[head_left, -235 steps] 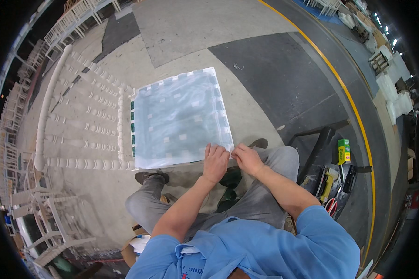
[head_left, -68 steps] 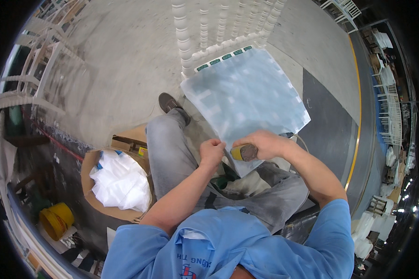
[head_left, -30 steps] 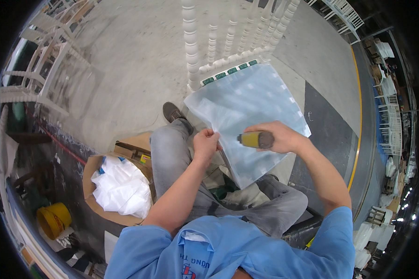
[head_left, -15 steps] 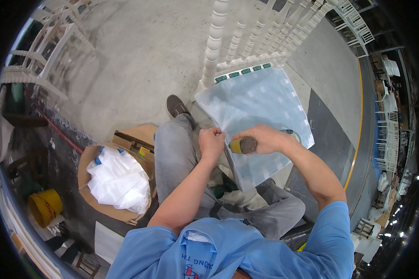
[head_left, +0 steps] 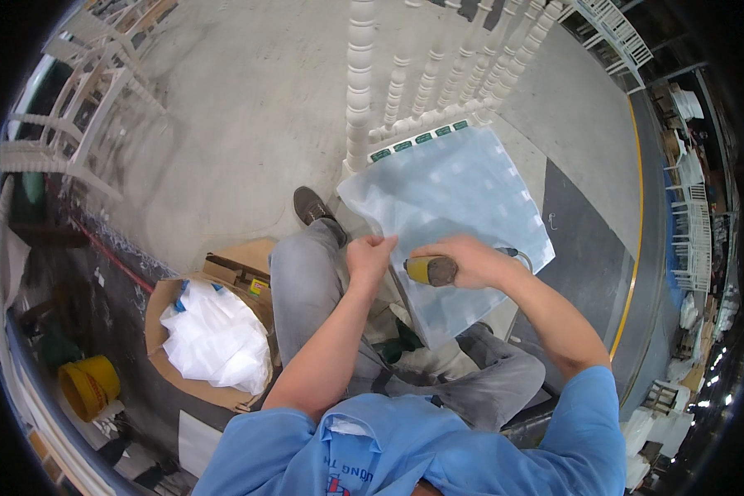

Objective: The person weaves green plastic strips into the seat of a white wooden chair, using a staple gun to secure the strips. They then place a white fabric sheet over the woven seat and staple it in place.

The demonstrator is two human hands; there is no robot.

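Observation:
A chair with white turned legs and spindles (head_left: 360, 91) lies in front of me, its seat turned up. A sheet of thin pale blue-white cloth (head_left: 463, 194) covers the seat, and green webbing strips (head_left: 424, 138) show along its far edge. My left hand (head_left: 369, 263) pinches the cloth's left edge between thumb and fingers. In my right hand (head_left: 471, 261) is a yellow and dark air staple gun (head_left: 431, 271), its head over the cloth near that edge. A hose (head_left: 517, 254) leads off behind the hand. The gun's nose is hidden.
To my left stands a cardboard box (head_left: 161, 351) holding white cloth (head_left: 215, 335), with a yellow bucket (head_left: 91, 387) beyond it. White chair frames (head_left: 83, 116) stand at the far left. More white chairs (head_left: 690, 240) line the right, past a yellow floor line (head_left: 634, 264).
The view has shifted slightly, with the chair a little further left in it. My left hand still pinches the cloth edge, and the staple gun has stayed close to the same spot.

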